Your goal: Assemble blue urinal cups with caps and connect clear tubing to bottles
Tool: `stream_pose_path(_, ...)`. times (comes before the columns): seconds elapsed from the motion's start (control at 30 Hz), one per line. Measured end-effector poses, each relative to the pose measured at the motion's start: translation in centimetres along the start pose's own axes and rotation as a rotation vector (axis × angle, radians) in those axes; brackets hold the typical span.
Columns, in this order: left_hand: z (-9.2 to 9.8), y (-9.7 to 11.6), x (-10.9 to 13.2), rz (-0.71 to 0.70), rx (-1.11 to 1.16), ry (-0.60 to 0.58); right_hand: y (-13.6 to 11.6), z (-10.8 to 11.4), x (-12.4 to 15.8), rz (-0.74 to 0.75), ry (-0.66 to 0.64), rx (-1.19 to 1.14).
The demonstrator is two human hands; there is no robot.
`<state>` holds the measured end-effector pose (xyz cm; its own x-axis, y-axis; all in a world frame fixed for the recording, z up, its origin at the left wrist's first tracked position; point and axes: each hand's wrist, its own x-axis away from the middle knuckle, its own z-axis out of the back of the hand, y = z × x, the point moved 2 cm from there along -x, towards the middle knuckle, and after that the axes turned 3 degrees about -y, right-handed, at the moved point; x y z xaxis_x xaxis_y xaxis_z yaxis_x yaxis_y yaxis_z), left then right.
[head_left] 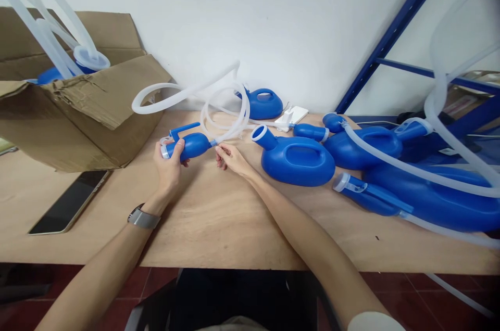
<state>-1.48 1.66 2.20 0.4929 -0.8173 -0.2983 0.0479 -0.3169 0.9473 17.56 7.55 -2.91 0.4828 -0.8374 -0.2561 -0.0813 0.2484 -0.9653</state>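
Wrapped round a blue bulb-shaped piece (194,145) with a clear collar, my left hand (172,158) holds it above the table. A blue strip sticks out over the piece. At its narrow right end, my right hand (230,158) pinches the translucent tube (228,136) close to the joint. The tube loops up and back behind both hands. Just right of my right hand, a blue jug (299,162) with a handle stands on the wooden table (219,221), its spout tilted up to the left.
An open cardboard box (97,107) with tubes stands at the left, a phone (70,202) before it. Another blue jug (266,104) is at the wall. Several blue jugs, bulb pieces and tubes crowd the right, near a blue metal frame (394,34).
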Motion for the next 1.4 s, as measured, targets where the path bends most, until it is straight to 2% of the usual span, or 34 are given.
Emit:
stream_pose_path(0.3,-0.1,-0.6,-0.3,0.026,0.024,0.010,-0.5,-0.1,-0.1,-0.090,0.001,-0.221)
stream_pose_path(0.5,0.0,-0.2,0.0,-0.032,-0.044,0.007,-0.6,-0.1,-0.5,-0.267,-0.017,-0.434)
stream_pose_path(0.6,0.1,0.0,0.4,-0.070,-0.108,-0.002,-0.7,0.1,-0.7,-0.319,-0.015,-0.428)
stream_pose_path(0.77,0.2,0.3,0.9,-0.132,-0.176,0.002,-1.0,0.5,-0.6,-0.295,-0.016,-0.304)
stream_pose_path(0.9,0.2,-0.1,0.4,-0.086,-0.115,0.000,-1.4,0.3,-0.4,-0.267,-0.007,-0.255)
stream_pose_path(1.0,0.2,-0.6,-0.2,-0.014,-0.031,0.023,-1.8,-0.2,-0.3,-0.255,-0.013,-0.274)
stream_pose_path(1.17,0.1,-1.2,-0.8,0.066,0.028,0.058,-1.9,-0.8,-0.4,-0.319,0.006,-0.439)
stream_pose_path(1.4,0.2,-0.9,-0.5,-0.005,-0.036,0.010,-2.3,-0.5,-0.7,-0.401,-0.011,-0.454)
